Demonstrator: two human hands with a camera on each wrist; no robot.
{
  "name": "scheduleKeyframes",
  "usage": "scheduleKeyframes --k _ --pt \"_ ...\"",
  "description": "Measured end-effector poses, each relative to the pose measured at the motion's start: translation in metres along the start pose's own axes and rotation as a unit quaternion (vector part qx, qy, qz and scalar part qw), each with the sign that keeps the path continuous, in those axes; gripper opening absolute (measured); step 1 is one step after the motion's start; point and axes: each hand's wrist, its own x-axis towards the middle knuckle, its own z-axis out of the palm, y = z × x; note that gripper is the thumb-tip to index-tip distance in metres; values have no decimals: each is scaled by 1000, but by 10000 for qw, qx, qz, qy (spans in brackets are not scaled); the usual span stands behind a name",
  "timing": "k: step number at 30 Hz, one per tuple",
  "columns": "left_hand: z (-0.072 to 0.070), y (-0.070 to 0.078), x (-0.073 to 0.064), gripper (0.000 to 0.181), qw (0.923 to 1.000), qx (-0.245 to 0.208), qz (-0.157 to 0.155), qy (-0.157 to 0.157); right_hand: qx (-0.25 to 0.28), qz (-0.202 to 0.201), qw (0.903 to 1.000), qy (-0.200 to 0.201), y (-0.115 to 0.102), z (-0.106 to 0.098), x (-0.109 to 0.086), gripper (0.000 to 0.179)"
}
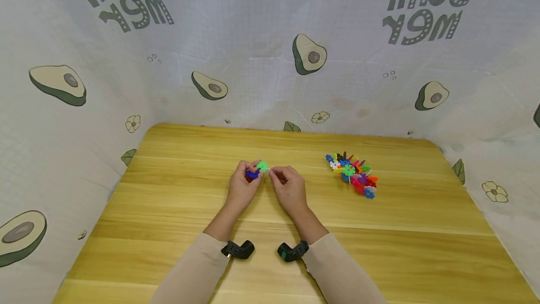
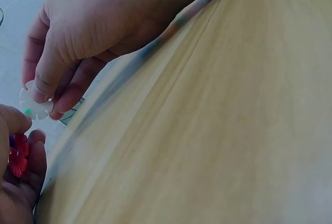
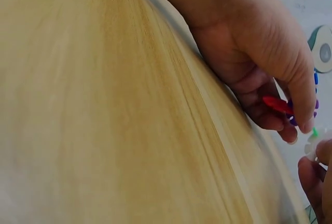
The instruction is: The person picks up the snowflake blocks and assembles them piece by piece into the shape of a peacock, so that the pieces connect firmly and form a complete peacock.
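Note:
My left hand (image 1: pixel 241 190) holds a small cluster of joined plastic snowflake discs over the middle of the table. In it show a bright green disc (image 1: pixel 262 166), a blue disc (image 1: pixel 252 174), a red disc (image 2: pixel 19 156) and a purple disc (image 3: pixel 293 121). Between thumb and fingers, my right hand (image 1: pixel 292 190) pinches a white snowflake disc (image 2: pixel 43 111). Its edge meets the green one at the left thumb tip. Fingers and palm hide part of the cluster.
To the right on the wooden table (image 1: pixel 168 229) lies a heap of multicoloured snowflake discs (image 1: pixel 348 170). A pale curtain (image 1: pixel 253 22) printed with avocados hangs behind the table and along its sides. Black bands (image 1: pixel 238 250) sit on both wrists.

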Motion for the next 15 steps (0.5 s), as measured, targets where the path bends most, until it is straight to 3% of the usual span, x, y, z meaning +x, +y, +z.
scheduleKeyframes --k 15 --pt "1 -1 -2 23 9962 748 438 1 -439 -121 9989 117 -2 -2 -3 8"
